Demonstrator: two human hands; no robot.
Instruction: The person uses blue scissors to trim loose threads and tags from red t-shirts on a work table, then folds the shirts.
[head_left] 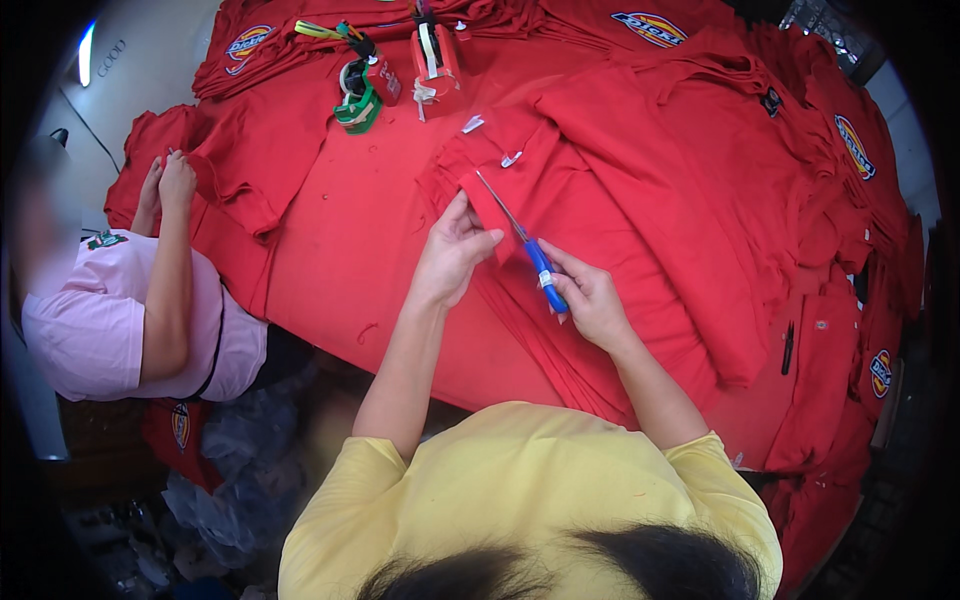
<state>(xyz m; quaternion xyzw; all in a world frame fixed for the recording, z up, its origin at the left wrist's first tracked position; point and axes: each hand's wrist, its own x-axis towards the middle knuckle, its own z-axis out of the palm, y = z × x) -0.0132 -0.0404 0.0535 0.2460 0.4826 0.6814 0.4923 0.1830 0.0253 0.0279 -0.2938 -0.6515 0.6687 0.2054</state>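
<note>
Blue-handled scissors (541,265) are gripped in my right hand (592,303), their narrow metal blades pointing up and left over the cloth. The blades look closed together. My left hand (459,252) pinches the edge of a red garment (640,220), just left of the blade tips. The garment lies in loose folds across the table under my right hand. Small white labels (511,159) show on it a little beyond the scissors.
The table has a red cover (350,240). At its far side stand a green tape dispenser (358,112) and a red tape dispenser (434,75) with pens. Piled red garments (840,180) line the right and back. At left, a co-worker in pink (130,310) handles another red garment (235,165).
</note>
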